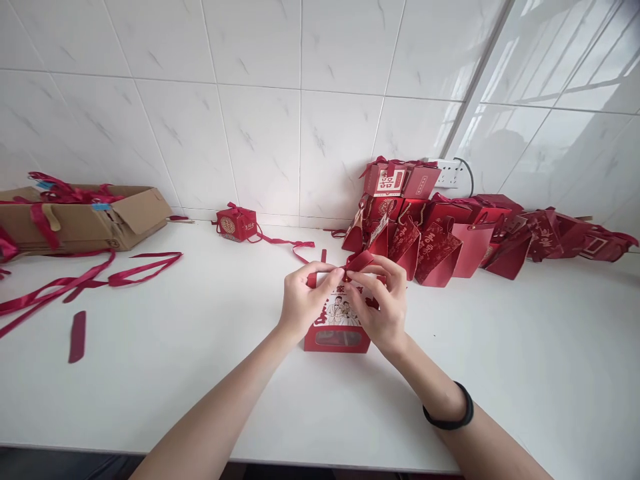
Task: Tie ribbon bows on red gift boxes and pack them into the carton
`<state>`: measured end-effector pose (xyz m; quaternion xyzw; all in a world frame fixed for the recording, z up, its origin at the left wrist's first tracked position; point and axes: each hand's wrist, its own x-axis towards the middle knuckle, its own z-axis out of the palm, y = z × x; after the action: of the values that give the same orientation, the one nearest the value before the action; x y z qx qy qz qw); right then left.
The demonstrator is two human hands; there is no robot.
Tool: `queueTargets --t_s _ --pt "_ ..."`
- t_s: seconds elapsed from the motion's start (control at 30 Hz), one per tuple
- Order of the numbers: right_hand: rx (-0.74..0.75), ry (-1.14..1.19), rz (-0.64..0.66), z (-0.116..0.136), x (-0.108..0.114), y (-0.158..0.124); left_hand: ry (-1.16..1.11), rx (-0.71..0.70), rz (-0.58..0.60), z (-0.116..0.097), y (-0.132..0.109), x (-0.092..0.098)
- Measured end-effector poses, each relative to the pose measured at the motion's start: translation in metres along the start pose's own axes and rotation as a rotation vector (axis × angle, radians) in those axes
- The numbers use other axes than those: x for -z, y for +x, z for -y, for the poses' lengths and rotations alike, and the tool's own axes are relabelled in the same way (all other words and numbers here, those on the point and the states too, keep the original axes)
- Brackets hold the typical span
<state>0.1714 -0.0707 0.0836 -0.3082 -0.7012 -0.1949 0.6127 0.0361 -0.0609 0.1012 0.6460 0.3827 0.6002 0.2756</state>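
In the middle of the table stands a red gift box (334, 337) with a printed couple on its white front and a clear oval window below. A dark red ribbon (361, 261) forms a loop at the top of the box. My left hand (309, 293) pinches the ribbon between thumb and forefinger at the box's top left. From the other side, my right hand (383, 300) grips the ribbon with closed fingers, close to the left fingertips. The fingers partly cover the ribbon's middle and the printed front.
A cardboard box (135, 212) full of red ribbon stands at the left, with loose ribbon (145, 270) and a short strip (77, 337) nearby. A small red box (237, 223) sits near the tiled wall. Several red gift boxes (437, 253) are piled at the right, before a power socket (450, 175).
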Motion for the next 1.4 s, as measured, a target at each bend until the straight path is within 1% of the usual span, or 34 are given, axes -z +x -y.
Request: queueTargets --t_s 0.2,0.4,0.47,0.57,0.6,0.67,0.73,0.8,0.9,0.97,1.07,1.13,1.3,1.4 --pt "0.008 0.037 0.004 0.0 0.0 -0.001 0.006 0.006 -0.003 0.0 0.001 0.001" --pt "-0.066 0.04 0.022 0.001 0.0 0.0 0.02 0.011 0.003 0.0 0.0 0.001" --pt "-0.114 0.07 -0.009 0.001 -0.001 -0.001 0.004 0.01 0.007 0.0 0.0 0.001" --pt "-0.264 0.146 -0.075 0.0 -0.002 -0.002 -0.028 0.009 0.01 0.0 0.0 0.001" --pt "-0.33 0.178 -0.059 0.001 -0.002 -0.002 -0.037 0.01 0.013 0.0 -0.001 0.001" --pt "-0.452 0.236 0.034 0.002 -0.001 -0.002 -0.059 0.013 0.029 0.0 -0.001 0.002" --pt "-0.507 0.288 0.121 0.002 0.002 -0.001 -0.086 0.0 0.061 0.0 -0.002 0.003" --pt "-0.49 0.309 0.164 0.001 0.004 0.001 -0.093 -0.042 0.08 0.001 -0.002 0.003" --pt "-0.457 0.305 0.206 -0.001 0.006 0.003 -0.054 -0.109 0.058 0.002 -0.001 0.004" --pt "-0.477 0.308 0.23 -0.001 0.007 0.005 -0.037 -0.088 0.063 0.003 -0.001 0.006" --pt "-0.529 0.362 0.273 0.001 0.009 0.009 -0.044 0.011 0.112 0.005 0.001 0.009" --pt "-0.563 0.403 0.3 0.001 0.01 0.011 -0.027 0.017 0.127 0.005 0.001 0.01" --pt "-0.606 0.409 0.325 -0.001 0.011 0.013 0.001 -0.19 0.088 0.0 0.001 0.009" --pt "-0.586 0.397 0.324 -0.002 0.01 0.012 0.022 -0.217 0.055 -0.001 -0.001 0.007"
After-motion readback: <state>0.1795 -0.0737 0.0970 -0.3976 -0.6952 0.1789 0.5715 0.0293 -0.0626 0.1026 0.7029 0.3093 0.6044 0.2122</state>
